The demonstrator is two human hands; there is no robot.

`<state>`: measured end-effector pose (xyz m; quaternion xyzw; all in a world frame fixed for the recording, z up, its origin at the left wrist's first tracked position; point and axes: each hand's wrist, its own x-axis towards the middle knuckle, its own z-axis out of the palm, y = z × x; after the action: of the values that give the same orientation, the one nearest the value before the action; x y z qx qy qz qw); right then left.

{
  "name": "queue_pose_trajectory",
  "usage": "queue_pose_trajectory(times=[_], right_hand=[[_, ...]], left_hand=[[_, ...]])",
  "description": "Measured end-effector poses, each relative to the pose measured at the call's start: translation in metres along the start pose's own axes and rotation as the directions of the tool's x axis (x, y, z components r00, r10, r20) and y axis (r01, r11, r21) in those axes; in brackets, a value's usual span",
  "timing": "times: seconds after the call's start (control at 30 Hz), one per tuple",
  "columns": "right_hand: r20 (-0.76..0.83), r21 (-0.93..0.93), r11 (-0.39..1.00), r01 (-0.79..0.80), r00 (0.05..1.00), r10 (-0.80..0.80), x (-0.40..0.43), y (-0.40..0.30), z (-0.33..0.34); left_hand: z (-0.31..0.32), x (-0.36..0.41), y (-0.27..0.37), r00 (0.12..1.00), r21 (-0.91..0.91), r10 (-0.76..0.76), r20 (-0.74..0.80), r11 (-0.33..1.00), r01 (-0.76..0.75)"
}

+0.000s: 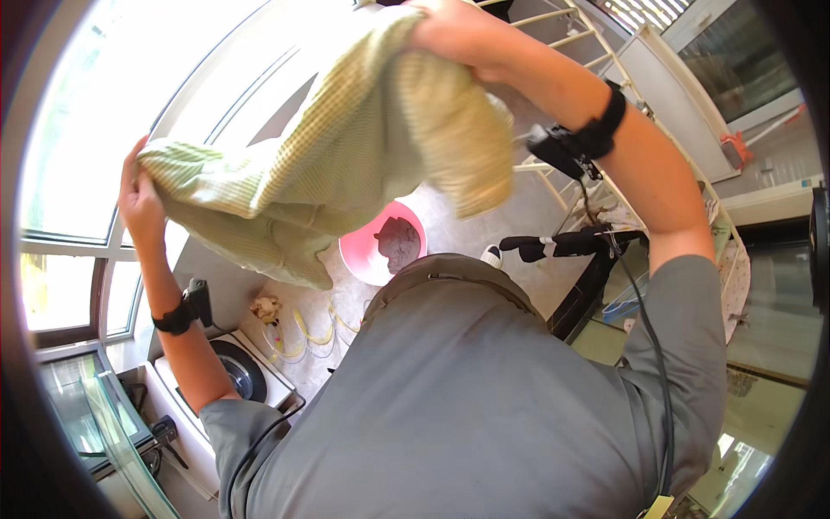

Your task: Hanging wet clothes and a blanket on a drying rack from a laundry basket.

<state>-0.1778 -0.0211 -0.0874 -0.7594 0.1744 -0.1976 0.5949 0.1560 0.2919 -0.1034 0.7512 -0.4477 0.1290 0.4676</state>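
Observation:
A green-and-yellow striped cloth garment (337,143) is stretched out in the air between my two hands. My left hand (139,194) grips one corner of it by the window. At the top of the view, my right hand (438,29) holds the opposite end higher up. The cloth hangs in folds, and its right part is blurred. Below it on the floor stands a pink basin (351,250) with a dark, crumpled piece of fabric (399,243) inside. The garment overlaps the basin's upper left side in this view.
A white front-loading washing machine (275,360) stands at the lower left, near a coiled yellowish hose (314,337). On the right rises a cream metal drying rack (596,48), with black clothing (564,245) close by. Large windows (97,117) line the left.

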Motion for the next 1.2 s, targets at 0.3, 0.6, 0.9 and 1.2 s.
queue_pose_trajectory(times=[0.3, 0.6, 0.9, 1.2], right_hand=[[0.108, 0.087, 0.996, 0.011, 0.994, -0.02, 0.045, -0.048, 0.014], [0.023, -0.158, 0.987, 0.006, 1.0, -0.003, -0.04, -0.091, -0.05], [-0.167, -0.222, 0.965, -0.142, 0.98, 0.105, -0.105, -0.102, -0.083], [-0.198, -0.071, 0.989, -0.133, 0.973, 0.116, -0.079, -0.105, -0.07]], left_hand=[[0.07, -0.024, 0.044, 0.917, 0.593, 0.043, 0.397, 0.75, -0.292], [0.092, -0.083, 0.078, 0.803, -0.045, 0.256, 0.538, 0.96, -0.276], [0.153, -0.064, 0.117, 0.951, -0.265, 0.219, 0.219, 0.951, -0.158], [0.128, 0.047, 0.083, 0.97, -0.845, 0.088, 0.228, 0.513, 0.152]])
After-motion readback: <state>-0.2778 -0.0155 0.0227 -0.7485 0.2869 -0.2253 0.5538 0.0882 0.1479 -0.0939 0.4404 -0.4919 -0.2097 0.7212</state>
